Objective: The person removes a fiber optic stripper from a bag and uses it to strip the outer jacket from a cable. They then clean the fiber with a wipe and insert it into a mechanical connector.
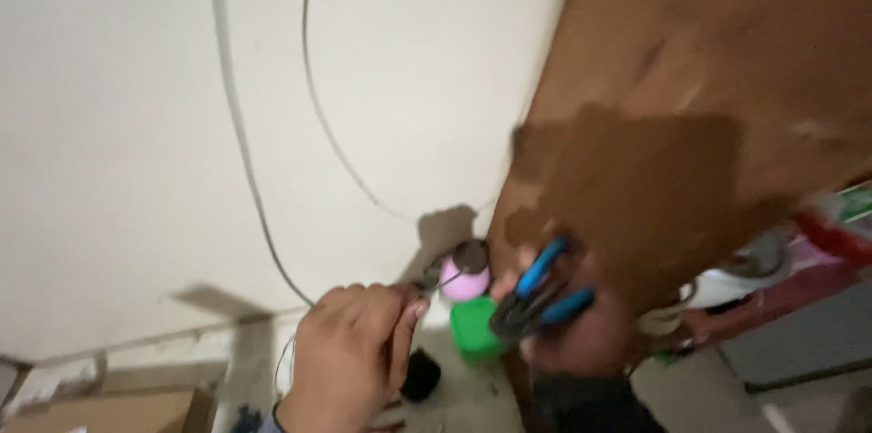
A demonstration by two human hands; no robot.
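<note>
your left hand pinches a thin wire; your right hand grips blue pliers. the wire looks uncut.

- The floor is pale, dusty and blurred at the bottom of the view.
- A bright green container sits on it, near the foot of the brown wooden panel.
- A small black round object lies just left of the green one.
- A flat cardboard piece rests at the lower left corner.
</note>
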